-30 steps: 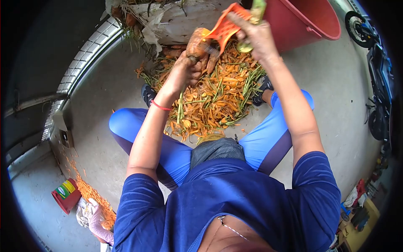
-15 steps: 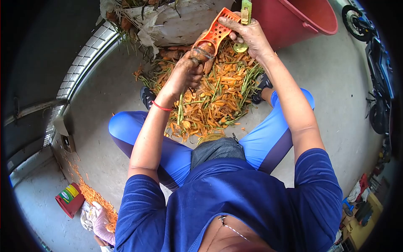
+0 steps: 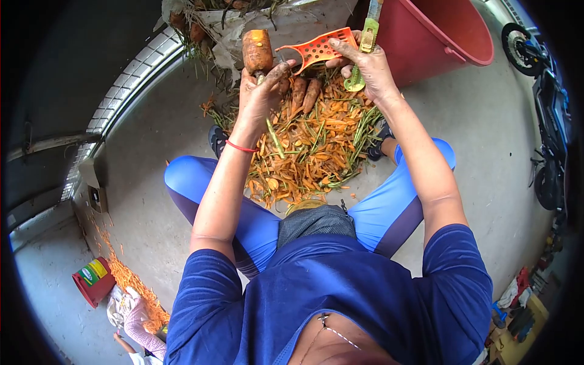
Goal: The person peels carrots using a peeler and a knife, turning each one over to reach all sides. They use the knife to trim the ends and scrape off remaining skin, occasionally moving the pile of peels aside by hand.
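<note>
My left hand is closed around the stem end of a short, dirt-covered carrot. The carrot stands upright, and its top end shows bright orange where it is cut or peeled. In my right hand are an orange peeler with a perforated handle and a green box cutter, its blade end pointing up. The peeler's head points toward the carrot but is apart from it. Below the hands, several unpeeled carrots lie on a heap of peelings and green stems.
A white sack with more carrots leans at the back. A large red tub stands to its right. Blue motorcycles are at the far right. At lower left are a red bucket, orange shreds and part of another person.
The carrot has come away from the peeler and moved up and left, now upright. The right hand has dropped slightly, still with peeler and box cutter. The other person's arm now shows more.
</note>
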`<state>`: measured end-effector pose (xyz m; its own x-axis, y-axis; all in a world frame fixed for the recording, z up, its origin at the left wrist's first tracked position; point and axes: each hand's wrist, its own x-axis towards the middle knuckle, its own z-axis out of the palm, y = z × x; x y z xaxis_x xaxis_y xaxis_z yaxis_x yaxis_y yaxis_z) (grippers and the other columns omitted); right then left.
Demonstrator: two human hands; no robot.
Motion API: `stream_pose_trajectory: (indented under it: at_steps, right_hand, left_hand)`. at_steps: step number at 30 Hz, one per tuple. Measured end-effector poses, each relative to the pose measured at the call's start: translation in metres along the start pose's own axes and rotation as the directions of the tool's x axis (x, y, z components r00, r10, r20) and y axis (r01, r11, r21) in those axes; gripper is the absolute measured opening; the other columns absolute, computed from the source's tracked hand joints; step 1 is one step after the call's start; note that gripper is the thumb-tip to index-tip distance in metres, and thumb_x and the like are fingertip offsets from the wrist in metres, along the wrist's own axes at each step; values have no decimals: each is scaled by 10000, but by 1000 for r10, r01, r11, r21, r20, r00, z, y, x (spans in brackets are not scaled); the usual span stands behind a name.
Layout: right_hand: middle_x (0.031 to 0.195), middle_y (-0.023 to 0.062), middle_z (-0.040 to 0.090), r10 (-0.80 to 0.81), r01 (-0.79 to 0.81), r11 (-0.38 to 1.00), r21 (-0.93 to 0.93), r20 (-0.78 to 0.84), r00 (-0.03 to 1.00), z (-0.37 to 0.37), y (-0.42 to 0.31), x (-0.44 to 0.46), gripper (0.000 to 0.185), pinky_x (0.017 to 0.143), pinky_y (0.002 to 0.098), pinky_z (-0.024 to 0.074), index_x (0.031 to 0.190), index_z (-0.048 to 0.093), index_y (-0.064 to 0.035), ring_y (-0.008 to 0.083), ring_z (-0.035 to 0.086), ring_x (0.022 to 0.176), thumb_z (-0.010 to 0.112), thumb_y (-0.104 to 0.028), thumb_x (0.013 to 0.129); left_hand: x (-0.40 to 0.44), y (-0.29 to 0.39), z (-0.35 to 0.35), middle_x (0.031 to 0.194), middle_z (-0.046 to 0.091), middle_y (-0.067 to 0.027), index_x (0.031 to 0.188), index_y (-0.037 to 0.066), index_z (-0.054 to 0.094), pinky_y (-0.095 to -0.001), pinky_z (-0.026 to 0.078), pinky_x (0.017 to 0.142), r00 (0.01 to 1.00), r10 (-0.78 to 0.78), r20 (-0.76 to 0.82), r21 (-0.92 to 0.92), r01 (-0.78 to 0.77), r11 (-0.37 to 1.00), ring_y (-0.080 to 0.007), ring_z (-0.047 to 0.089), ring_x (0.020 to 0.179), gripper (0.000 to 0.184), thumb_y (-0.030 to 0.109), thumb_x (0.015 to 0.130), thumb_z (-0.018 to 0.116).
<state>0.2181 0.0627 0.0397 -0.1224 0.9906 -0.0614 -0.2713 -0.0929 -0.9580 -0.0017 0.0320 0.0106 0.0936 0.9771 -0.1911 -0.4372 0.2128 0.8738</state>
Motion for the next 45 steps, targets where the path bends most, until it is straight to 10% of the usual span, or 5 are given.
stream_pose_trajectory:
  at_steps: [8,17,24,39,45]
  right_hand:
    - [878,86,683,-111,120,983,-141,70,991,13,9,-4,219,446,206,490,1008,566,-17,154,690,683,679,-139,865]
    - [689,57,680,-96,109,888,-447,51,994,17,0,-11,231,433,186,449,966,644,-39,52,574,506,716,-216,836]
    - [853,19,671,9,-19,994,-108,-89,996,-13,-12,8,229,435,168,330,948,642,-73,60,622,655,741,-224,807]
    - [832,-5,669,50,-64,983,-170,-84,995,-6,-1,18,256,425,155,339,980,668,-51,29,582,637,753,-207,796]
    - [664,27,652,68,-57,939,-339,20,998,11,1,6,252,411,168,355,843,674,-44,22,505,471,760,-275,794]
  left_hand:
    - [-1,-1,5,928,588,-66,1107,36,384,-254,504,708,975,160,-155,249,-118,961,-114,592,770,430,20,811,695]
    - [5,-14,6,923,587,-73,1138,33,378,-213,449,550,904,421,-75,371,-367,853,-74,518,658,397,153,882,655]
    - [3,-10,-8,691,567,-50,1013,80,480,-182,204,374,941,-333,-61,-98,326,940,-27,259,407,489,535,976,304]
    - [-6,11,-10,717,366,47,1114,96,467,-166,217,450,841,-373,393,-269,493,828,-34,268,535,362,419,992,357]
    - [-10,5,-6,714,364,66,1017,169,484,-183,193,442,905,-419,69,-91,424,901,-31,247,513,268,401,978,355]
